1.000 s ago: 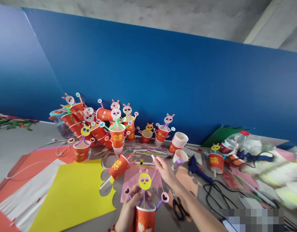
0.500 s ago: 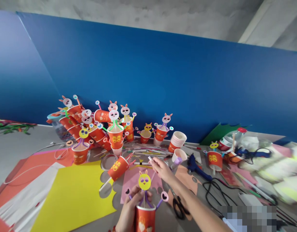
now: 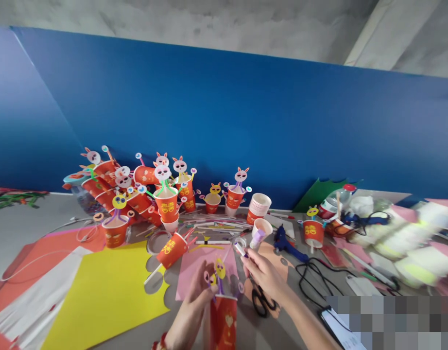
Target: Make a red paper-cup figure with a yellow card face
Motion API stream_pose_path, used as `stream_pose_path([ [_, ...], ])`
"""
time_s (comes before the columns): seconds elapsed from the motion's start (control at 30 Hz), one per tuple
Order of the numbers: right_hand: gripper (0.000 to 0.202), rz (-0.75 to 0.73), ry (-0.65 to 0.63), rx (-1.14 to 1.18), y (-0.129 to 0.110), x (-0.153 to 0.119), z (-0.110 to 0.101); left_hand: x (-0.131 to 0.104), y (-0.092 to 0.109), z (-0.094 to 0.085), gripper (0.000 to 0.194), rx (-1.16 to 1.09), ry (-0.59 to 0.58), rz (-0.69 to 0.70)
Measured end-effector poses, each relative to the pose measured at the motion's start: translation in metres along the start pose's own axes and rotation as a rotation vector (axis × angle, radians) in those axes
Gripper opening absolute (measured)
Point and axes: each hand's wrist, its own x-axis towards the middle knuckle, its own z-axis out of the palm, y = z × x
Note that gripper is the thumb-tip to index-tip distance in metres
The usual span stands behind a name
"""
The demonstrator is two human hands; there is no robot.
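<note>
My left hand (image 3: 197, 296) has its fingers closed at the upper left of a red paper-cup figure (image 3: 226, 321), around one of its purple pipe-cleaner arms. The figure's yellow paper face (image 3: 220, 268) with ears is turned partly sideways above the rim. A pink paper disc (image 3: 240, 288) ends its other arm. To the right, my right hand (image 3: 262, 272) grips a white marker (image 3: 240, 249), tip end pointing up and left, apart from the cup. Black-handled scissors (image 3: 262, 304) lie just below that hand, over peach paper (image 3: 275, 260).
Finished cup figures (image 3: 165, 204) crowd the back left. A tilted red cup (image 3: 172, 250) lies by yellow paper (image 3: 96, 296). Stacked cups (image 3: 259, 206), a blue glue gun (image 3: 287, 243) with black cable, a bottle (image 3: 336, 201) and a phone (image 3: 342, 328) are on the right.
My right hand has moved right and slightly down with the marker. My left hand has shifted up beside the figure's arm, and the face has turned sideways. The view has swung slightly right.
</note>
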Motion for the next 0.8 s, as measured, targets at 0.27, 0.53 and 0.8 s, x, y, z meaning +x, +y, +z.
stream_pose_path([
  [0.27, 0.019, -0.052, -0.231, -0.069, -0.065, -0.033, 0.007, -0.024, 0.071, 0.007, 0.055, 1.176, -0.119, 0.677],
  [0.53, 0.021, -0.048, -0.517, 0.193, -0.086, -0.045, 0.023, -0.027, 0.099, 0.024, 0.015, 1.667, -0.619, 0.720],
  [0.8, 0.028, -0.169, -0.121, -0.209, -0.059, -0.068, 0.001, -0.016, 0.108, -0.020, 0.029, 1.617, -0.420, 0.673],
])
